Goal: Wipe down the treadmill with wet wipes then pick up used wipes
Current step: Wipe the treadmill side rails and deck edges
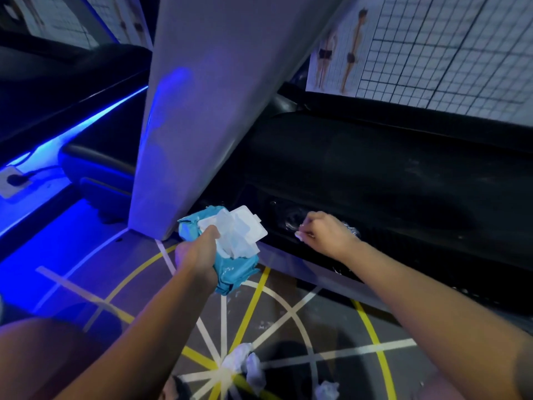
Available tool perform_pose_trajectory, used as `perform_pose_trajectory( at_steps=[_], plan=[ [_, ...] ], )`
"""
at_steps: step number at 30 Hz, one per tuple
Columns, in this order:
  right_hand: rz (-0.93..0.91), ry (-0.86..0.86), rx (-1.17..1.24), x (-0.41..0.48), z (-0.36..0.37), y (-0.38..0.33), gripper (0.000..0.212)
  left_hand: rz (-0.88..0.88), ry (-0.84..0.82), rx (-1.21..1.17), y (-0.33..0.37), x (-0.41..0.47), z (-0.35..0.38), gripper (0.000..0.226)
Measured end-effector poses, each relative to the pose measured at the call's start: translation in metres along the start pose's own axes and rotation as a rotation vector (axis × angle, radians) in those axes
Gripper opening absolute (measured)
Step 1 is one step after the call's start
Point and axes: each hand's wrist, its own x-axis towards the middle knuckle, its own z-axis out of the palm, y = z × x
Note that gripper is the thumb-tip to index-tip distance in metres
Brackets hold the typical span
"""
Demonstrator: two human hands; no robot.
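The left hand (199,255) grips a soft teal wet-wipe pack (233,272), its white plastic flip lid (245,229) open. The right hand (326,235) presses a crumpled white wipe (352,230) against the black treadmill housing (375,174). Crumpled used wipes (242,362) lie on the line-marked grey floor (288,307).

A dark grey floor (331,321) is marked with yellow lines (255,298) and white lines (291,313) that fan out from one point like spokes, and its far left part is washed in blue from a glowing light strip (95,116) running along a dark edge. Near that strip a pale socket plate (11,184) lies on the floor with a black plug (13,179) in it and a black cable (43,170) trailing off to the right. At the upper right hangs a white grid chart (447,47) with two standing figures in dark shorts (326,57) printed at its left end, and a similar chart (57,27) shows at the upper left.
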Motion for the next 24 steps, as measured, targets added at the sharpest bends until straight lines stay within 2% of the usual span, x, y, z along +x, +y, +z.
perform_pose_trajectory(
  at_steps=[7,10,15,19,22,24],
  plan=[
    [0.131,-0.165,-0.097,-0.031,-0.025,0.029,0.028,0.023,-0.031,-0.057,-0.017,0.017,0.008,0.033],
    [0.144,-0.084,-0.065,-0.027,-0.030,0.026,0.026,0.031,-0.037,-0.038,-0.016,0.009,0.011,0.030],
    [0.113,0.077,0.127,0.004,-0.023,-0.010,0.022,0.029,-0.031,-0.052,-0.006,-0.007,0.006,0.028],
    [0.108,0.041,0.237,0.028,-0.002,-0.032,0.036,0.048,0.017,-0.012,0.003,-0.022,0.001,0.004],
    [0.097,-0.012,0.201,0.035,0.016,-0.032,0.026,0.031,0.034,0.005,0.008,-0.022,-0.002,0.016],
    [0.066,-0.002,0.162,0.031,0.023,-0.025,0.022,0.026,0.006,-0.010,0.008,-0.025,-0.001,0.012]
  ],
)
